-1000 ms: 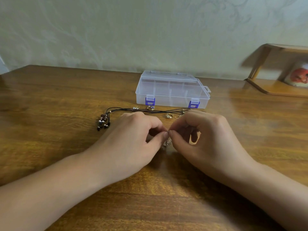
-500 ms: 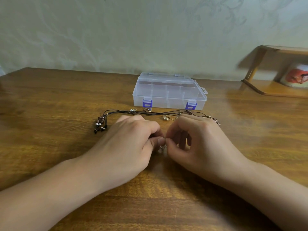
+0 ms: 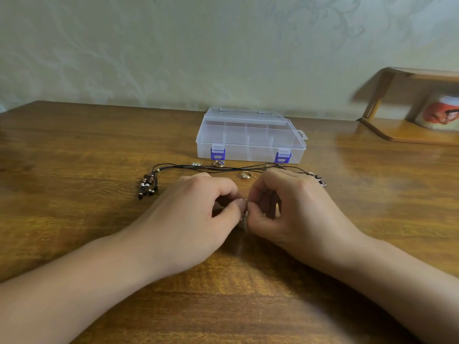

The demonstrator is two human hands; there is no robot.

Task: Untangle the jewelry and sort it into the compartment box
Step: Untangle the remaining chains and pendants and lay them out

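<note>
Pale patterned wallpaper backs a wooden desk (image 3: 74,150) where the left hand (image 3: 196,214) and right hand (image 3: 293,209) meet at frame centre, thumbs and forefingers pinching a small silver chain piece (image 3: 244,217) between them. Beyond the knuckles, black cord necklaces (image 3: 223,168) with a beaded tassel (image 3: 147,184) lie strung across the desk, with small rings (image 3: 246,175) loose nearby. Behind them the clear compartment box (image 3: 250,137) sits latched shut, seemingly empty. By this evidence, sorting has not begun.
</note>
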